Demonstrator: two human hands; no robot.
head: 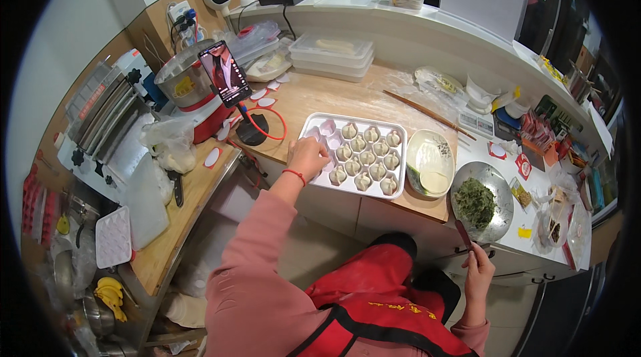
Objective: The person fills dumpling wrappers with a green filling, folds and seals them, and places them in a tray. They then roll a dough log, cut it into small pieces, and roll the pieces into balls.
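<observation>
My left hand [308, 157], with a red cord at the wrist, reaches down over the left side of a white compartmented tray [311, 119]. Its fingertips are hidden, so what they hold cannot be told. Several pleated dumplings [367, 158] sit in the tray's cups, and some cups on the left hold none. My right hand [479, 264] grips a dark red flat spatula [463, 235] near the edge of a metal bowl [502, 207] of chopped green filling [473, 199]. Between tray and bowl stands an oval dish [423, 144] with round dough wrappers [434, 182] in it.
A phone [225, 74] on a stand is behind the tray's left side. Lidded plastic boxes [330, 54] and a wooden stick [425, 112] lie farther back. At left are a dough-rolling machine [107, 122], a mixer bowl [185, 81] and a knife [177, 189].
</observation>
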